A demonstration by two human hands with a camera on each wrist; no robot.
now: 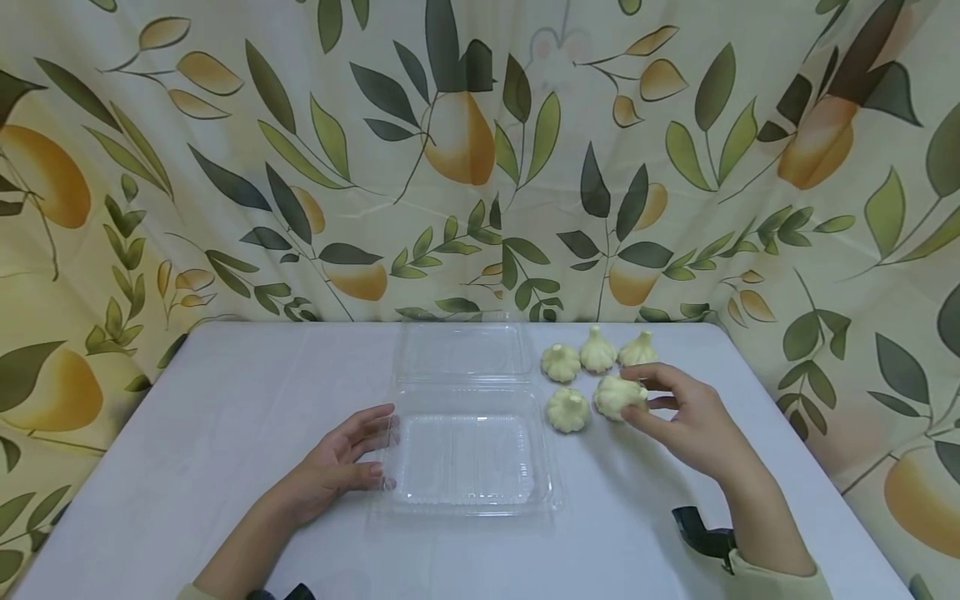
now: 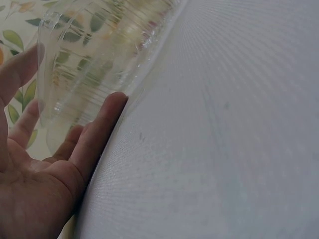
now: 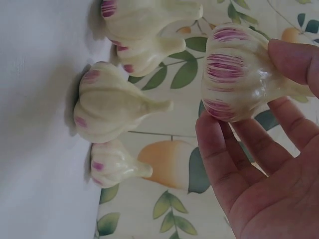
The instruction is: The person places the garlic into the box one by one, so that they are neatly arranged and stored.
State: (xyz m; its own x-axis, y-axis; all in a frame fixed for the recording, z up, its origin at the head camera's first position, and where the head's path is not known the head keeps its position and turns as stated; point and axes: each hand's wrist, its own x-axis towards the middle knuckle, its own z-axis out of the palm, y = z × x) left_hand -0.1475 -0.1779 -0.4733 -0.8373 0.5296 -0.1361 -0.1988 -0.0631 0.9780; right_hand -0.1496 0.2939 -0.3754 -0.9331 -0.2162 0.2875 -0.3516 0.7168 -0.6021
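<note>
My right hand [image 1: 693,421] pinches a whitish garlic bulb [image 1: 615,397] between thumb and fingers at the right of the table. In the right wrist view, that bulb shows purple streaks and hangs clear of the white tabletop. At the middle lies a clear plastic clamshell box [image 1: 551,467], its lid [image 1: 461,350] folded back flat behind the base. Beside the box's left side rests my left hand [image 1: 333,467], fingers relaxed and touching the edge. The left wrist view has the thumb low by the table and the other fingers [image 2: 22,74] higher up against the plastic.
Several other garlic bulbs [image 1: 567,410] stand upright just right of the box, close together near the far edge. White cloth covers the table [image 1: 225,400]. Behind it hangs a curtain [image 1: 420,208] with a leaf and fruit print. Black wrist straps [image 1: 701,533] sit on the forearms.
</note>
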